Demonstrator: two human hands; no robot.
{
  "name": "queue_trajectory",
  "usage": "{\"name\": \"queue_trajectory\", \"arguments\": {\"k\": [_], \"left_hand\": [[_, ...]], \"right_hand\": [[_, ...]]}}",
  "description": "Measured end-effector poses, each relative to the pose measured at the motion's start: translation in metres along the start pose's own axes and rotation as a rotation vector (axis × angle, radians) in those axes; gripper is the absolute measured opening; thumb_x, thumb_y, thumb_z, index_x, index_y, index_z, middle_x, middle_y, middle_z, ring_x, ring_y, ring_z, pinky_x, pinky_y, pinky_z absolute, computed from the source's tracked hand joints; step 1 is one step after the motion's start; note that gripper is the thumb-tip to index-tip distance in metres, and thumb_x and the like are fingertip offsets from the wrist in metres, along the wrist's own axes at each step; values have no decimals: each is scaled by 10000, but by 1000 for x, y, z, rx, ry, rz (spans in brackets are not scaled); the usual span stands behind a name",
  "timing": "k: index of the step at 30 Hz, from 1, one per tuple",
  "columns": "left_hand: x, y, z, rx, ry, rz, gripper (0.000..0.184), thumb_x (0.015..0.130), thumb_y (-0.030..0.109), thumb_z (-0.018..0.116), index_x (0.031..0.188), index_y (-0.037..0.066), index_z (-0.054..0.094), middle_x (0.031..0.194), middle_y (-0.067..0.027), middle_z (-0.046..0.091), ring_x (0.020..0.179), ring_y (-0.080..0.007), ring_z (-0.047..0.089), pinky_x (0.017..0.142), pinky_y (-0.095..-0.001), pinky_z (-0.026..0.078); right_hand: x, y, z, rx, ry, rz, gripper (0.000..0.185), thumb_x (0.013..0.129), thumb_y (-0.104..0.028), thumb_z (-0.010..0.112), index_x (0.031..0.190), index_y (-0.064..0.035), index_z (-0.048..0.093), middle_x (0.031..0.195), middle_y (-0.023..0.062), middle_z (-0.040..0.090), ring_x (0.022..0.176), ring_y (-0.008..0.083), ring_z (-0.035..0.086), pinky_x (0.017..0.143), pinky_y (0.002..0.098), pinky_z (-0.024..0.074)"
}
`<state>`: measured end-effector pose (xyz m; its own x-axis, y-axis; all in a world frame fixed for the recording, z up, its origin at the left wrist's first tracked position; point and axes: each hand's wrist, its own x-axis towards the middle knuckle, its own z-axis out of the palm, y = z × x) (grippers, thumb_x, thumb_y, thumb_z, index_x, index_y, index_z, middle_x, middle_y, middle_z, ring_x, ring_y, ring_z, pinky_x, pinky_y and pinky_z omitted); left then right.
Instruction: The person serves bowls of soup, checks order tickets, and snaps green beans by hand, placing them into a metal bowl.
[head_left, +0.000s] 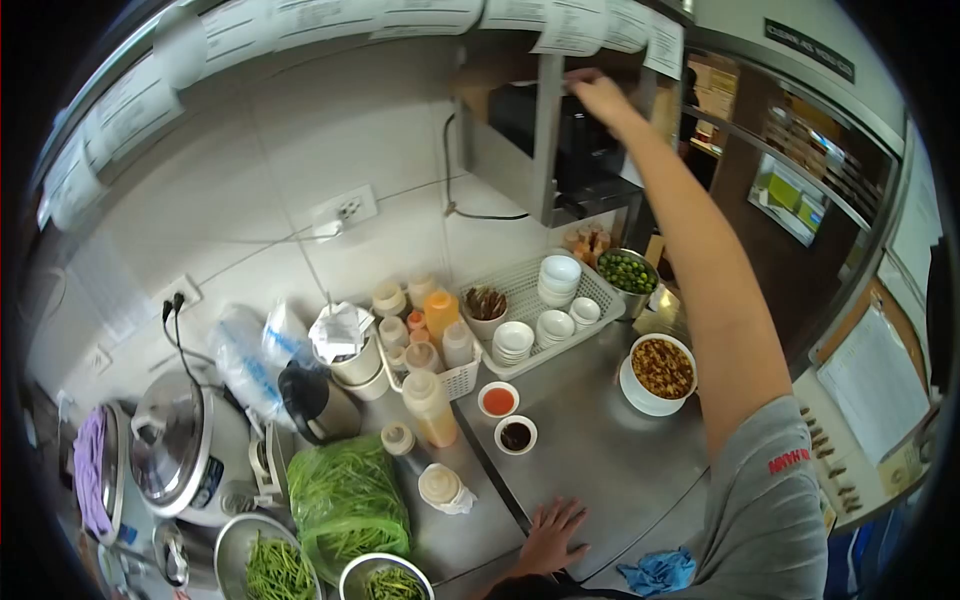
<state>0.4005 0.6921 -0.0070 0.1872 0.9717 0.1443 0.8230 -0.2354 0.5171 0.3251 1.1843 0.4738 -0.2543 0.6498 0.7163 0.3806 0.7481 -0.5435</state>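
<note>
My right hand (597,92) is raised to the upper edge of a dark appliance (585,145) on the wall shelf, its fingers bent; what they grip, if anything, is too small to make out. My left hand (553,538) lies flat on the steel counter (600,470) with fingers spread, holding nothing. Beyond it stand a small bowl of dark sauce (515,435) and one of red sauce (498,401). A white bowl of brown chopped food (661,368) sits on the right, beside my right arm.
A grey basket (595,330) holds stacked white dishes. Sauce bottles (428,400), a bag of greens (350,490), a kettle (318,405) and a cooker (180,440) crowd the left. A blue cloth (658,572) lies near the front edge. Papers (430,15) hang overhead.
</note>
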Motion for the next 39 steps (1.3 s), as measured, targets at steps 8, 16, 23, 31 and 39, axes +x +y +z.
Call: {"name": "queue_trajectory", "arguments": {"k": [8,16,23,31,39], "left_hand": [[0,-18,21,-63,1,51,778,787,460,670,1425,118,388,1497,-132,313,1394,-343,257,1117,-565,186],[-8,29,-88,-1614,129,124,923,830,344,729,1505,110,144,1479,-136,370,1290,-210,427,1037,-371,393],[-91,65,-158,-1955,569,145,517,944,429,548,1316,82,454,1276,-71,553,1159,-175,541,988,-367,430],[-206,70,-173,-1652,1193,-333,370,985,287,482,1213,-3,501,1161,-145,607,1048,-244,609,898,-370,504],[-337,91,-194,-1626,1228,123,159,945,262,494,850,156,422,663,34,376,614,-103,373,571,-258,339]], "right_hand": [[-90,18,-73,758,-86,166,253,912,-160,630,1135,-41,629,1133,46,645,1043,126,587,863,248,431],[-379,-87,-132,89,-722,-30,376,888,-123,646,1229,18,571,1230,99,569,1126,177,518,979,308,386],[-492,-168,-133,321,-1067,-93,194,848,79,607,1032,55,660,975,80,613,822,102,567,666,192,457],[-543,-217,-107,578,-1058,-88,167,874,56,597,1021,57,676,909,73,643,822,91,579,692,206,464],[-547,-271,-80,941,-733,-65,179,893,63,568,1046,52,660,980,73,641,880,97,595,793,229,465]]}}
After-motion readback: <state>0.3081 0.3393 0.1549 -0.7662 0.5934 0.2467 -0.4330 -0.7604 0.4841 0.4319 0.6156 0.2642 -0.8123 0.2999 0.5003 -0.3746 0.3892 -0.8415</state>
